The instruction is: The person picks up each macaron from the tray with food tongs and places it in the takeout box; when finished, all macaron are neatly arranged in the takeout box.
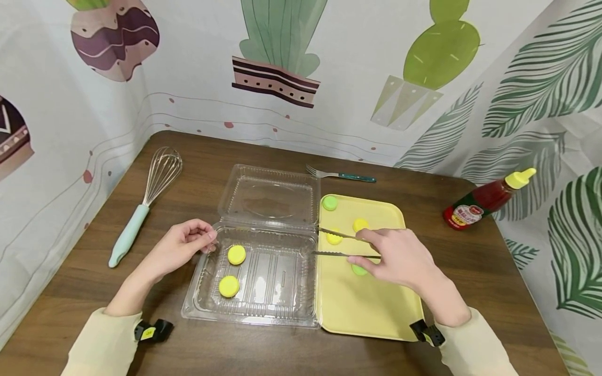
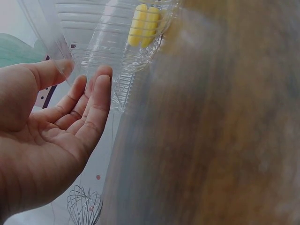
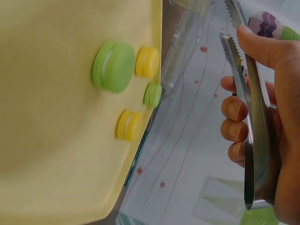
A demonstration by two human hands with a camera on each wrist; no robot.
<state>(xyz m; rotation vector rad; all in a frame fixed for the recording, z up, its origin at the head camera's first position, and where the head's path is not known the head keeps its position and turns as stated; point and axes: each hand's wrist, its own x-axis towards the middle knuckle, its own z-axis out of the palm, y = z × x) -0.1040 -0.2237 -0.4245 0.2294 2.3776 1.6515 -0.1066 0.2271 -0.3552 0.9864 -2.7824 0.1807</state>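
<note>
My right hand (image 1: 400,258) holds metal tongs (image 3: 255,140), their toothed tips apart and pointing left over the seam between tray and container. Under them, the yellow tray (image 1: 367,308) carries two green macarons, one at the far left corner (image 1: 330,202) and one (image 3: 113,67) partly hidden below the hand, plus two yellow macarons (image 3: 147,62). To the left lies a clear plastic container (image 1: 273,318), lid folded back, with two yellow macarons (image 1: 236,255) at its left side. My left hand (image 1: 185,243) pinches its left rim near the hinge with thumb and fingertips.
A whisk (image 1: 141,209) with a pale green handle lies at the left. Behind the tray and lid is a fork (image 1: 350,176). A red sauce bottle (image 1: 484,201) with a yellow cap stands at the right. A patterned cloth (image 1: 352,104) hangs along the table's back edge.
</note>
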